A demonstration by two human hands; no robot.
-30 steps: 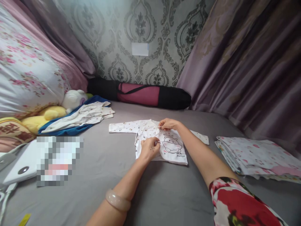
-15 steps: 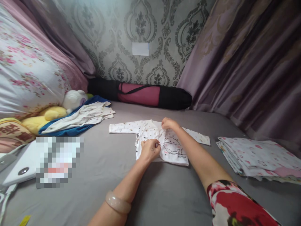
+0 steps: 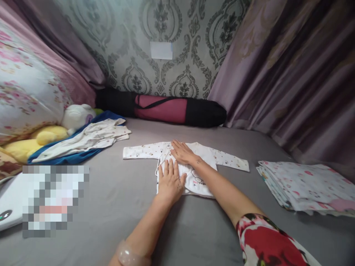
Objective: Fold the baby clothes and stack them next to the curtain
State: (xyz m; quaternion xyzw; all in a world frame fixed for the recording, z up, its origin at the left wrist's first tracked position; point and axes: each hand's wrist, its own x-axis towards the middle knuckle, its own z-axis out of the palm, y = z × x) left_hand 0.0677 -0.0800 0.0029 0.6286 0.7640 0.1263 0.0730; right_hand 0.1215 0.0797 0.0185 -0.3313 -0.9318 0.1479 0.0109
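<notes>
A small white baby shirt (image 3: pixel 201 189) with a dotted print and a cartoon drawing lies spread on the grey bed sheet, both sleeves stretched out sideways. My left hand (image 3: pixel 169 181) rests flat on the lower left of its front, fingers spread. Higher up, near the neckline, my right hand (image 3: pixel 181 152) lies flat with its fingers pointing left. Thin tie strings show along the shirt's left side. The two hands and my right forearm hide part of the cartoon and the middle of the front.
Folded printed cloths (image 3: pixel 307 184) are stacked at the right. On the left lie a blue cloth with white clothes (image 3: pixel 97 136), plush toys (image 3: pixel 77 117) and a white device (image 3: pixel 11 207), partly blurred. A black and maroon long bag (image 3: pixel 163 109) lies along the wall.
Both hands have gone from pinching the shirt's front to lying flat on it. My right hand has moved left across the shirt, baring its right shoulder. The view has shifted slightly.
</notes>
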